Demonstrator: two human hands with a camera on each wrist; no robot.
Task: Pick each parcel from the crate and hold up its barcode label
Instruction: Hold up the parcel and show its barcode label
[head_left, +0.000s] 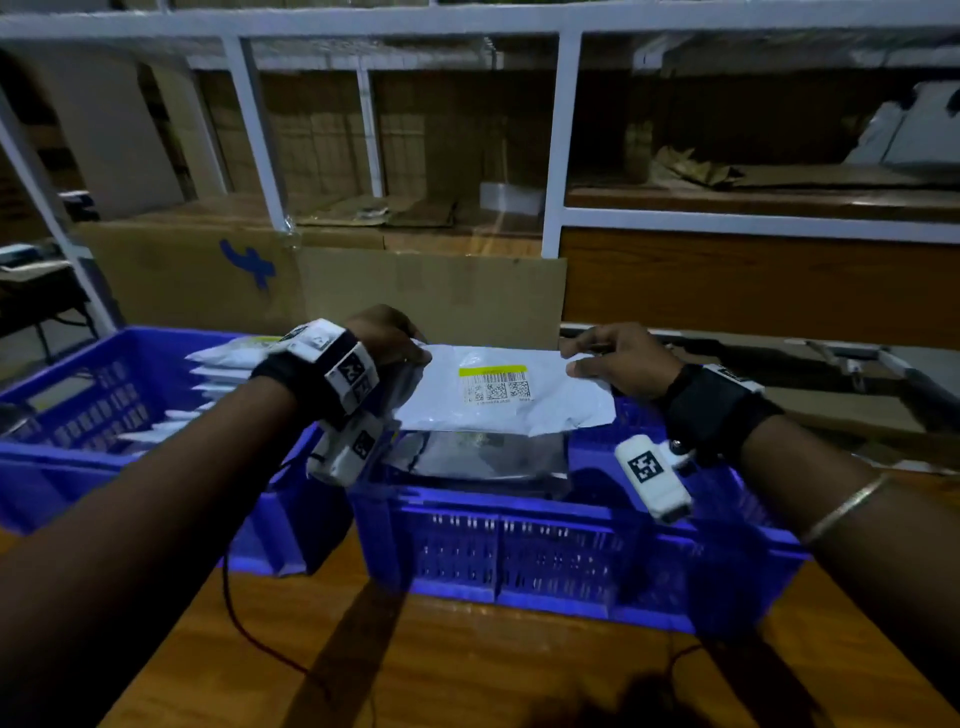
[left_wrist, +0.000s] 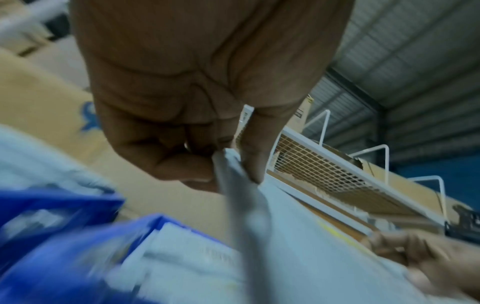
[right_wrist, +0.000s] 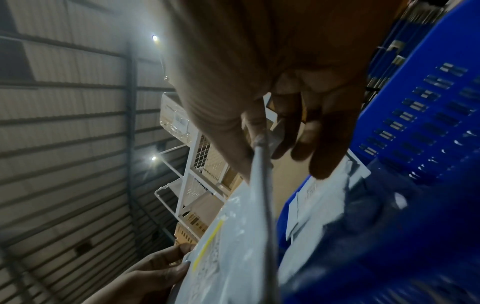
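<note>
Stretching between two hands, a pale plastic parcel (head_left: 498, 389) is held flat just above a blue crate (head_left: 519, 540) that stands on a wooden tabletop (head_left: 467, 670). The parcel's long axis runs from nine o'clock to three o'clock across the head view. The left hand (head_left: 387, 338) pinches the nine o'clock end, thumb and fingers closed on the bunched edge. The right hand (head_left: 618, 358) pinches the three o'clock corner between thumb and forefinger, the other fingers loosely spread. Both grips are clamped on the parcel, and each hand is equally near it, one at either end.

A white barcode label (head_left: 496, 384) with a yellow strip along its upper edge is seen on the top face, at the middle of the parcel, facing up toward the head camera. To be held up, the parcel would probably be tilted about its long axis, the twelve o'clock edge raised by both hands together.

The parcel is thin, limp and slightly glossy, sagging and creased between the grips; it is judged light and slippery. Beneath it, inside the crate, a darker shiny packet (head_left: 483, 457) lies flat. The crate walls are rigid plastic pierced with small slots. At nine o'clock a second blue crate (head_left: 93, 395) holds a row of white parcels (head_left: 218, 374) standing on edge. Cardboard sheets (head_left: 426, 296) lean at twelve o'clock.
</note>
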